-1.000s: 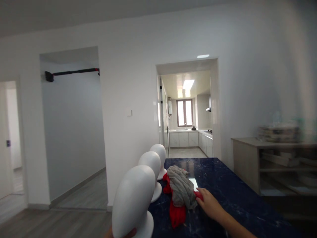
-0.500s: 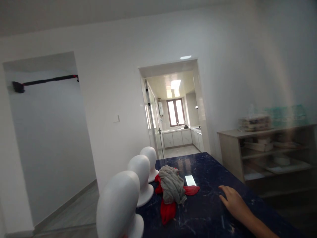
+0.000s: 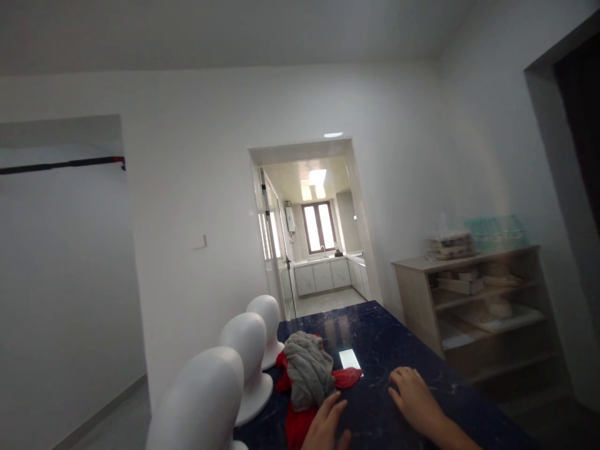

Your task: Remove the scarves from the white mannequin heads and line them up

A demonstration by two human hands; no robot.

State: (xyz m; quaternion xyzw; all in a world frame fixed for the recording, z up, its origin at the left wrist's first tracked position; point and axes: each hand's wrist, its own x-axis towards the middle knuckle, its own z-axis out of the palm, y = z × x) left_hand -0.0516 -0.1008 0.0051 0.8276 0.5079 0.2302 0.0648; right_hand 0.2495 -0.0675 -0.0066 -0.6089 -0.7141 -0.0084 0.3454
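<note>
Just left of hands [image 3: 370, 415]: cloths [image 3: 307, 378]

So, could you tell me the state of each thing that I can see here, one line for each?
left hand: open, fingers at the edge of the cloth pile
right hand: flat on the dark table, empty
grey cloth: crumpled, on top of the red cloth
three white mannequin heads: upright, bare, in a row

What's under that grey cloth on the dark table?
Under the grey cloth lies a red cloth, showing at its left edge, right side and below it, on the dark table. The left hand is beside it. Anything else beneath is covered.
</note>
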